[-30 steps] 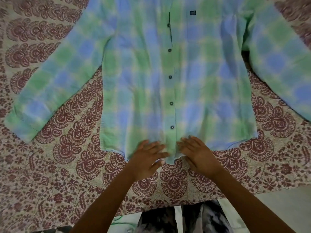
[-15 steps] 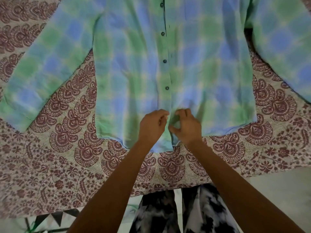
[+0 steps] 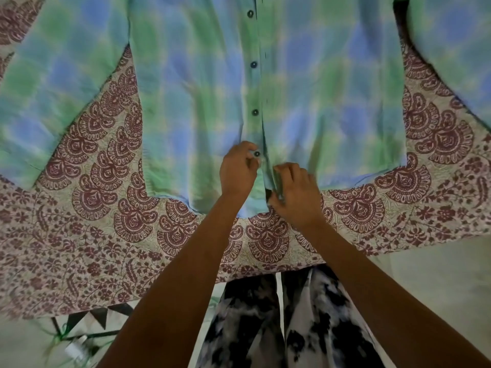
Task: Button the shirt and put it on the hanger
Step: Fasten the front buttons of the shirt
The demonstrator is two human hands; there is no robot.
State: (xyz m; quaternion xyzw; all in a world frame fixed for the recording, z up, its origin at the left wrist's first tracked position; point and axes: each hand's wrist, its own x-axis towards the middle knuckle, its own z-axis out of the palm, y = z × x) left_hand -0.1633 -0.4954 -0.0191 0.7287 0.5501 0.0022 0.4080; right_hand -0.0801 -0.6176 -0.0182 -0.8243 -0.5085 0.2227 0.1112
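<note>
A green and blue checked shirt [image 3: 318, 96] lies flat, front up, on the patterned bedspread, sleeves spread to both sides. Dark buttons run down its placket; the lowest button [image 3: 257, 154] sits by my left thumb. My left hand [image 3: 237, 170] pinches the left placket edge beside that button. My right hand [image 3: 295, 193] grips the right front edge near the hem, folding it up slightly. No hanger is in view.
The cream bedspread [image 3: 106, 235] with maroon paisley print covers the bed up to its near edge. My legs in black and white trousers [image 3: 265, 322] stand against that edge. A pale floor [image 3: 438, 282] shows at lower right, with small clutter [image 3: 77, 346] at lower left.
Both hands moved from resting flat on the hem to pinching the placket at the lowest button. The view has closed in on the shirt's lower half.
</note>
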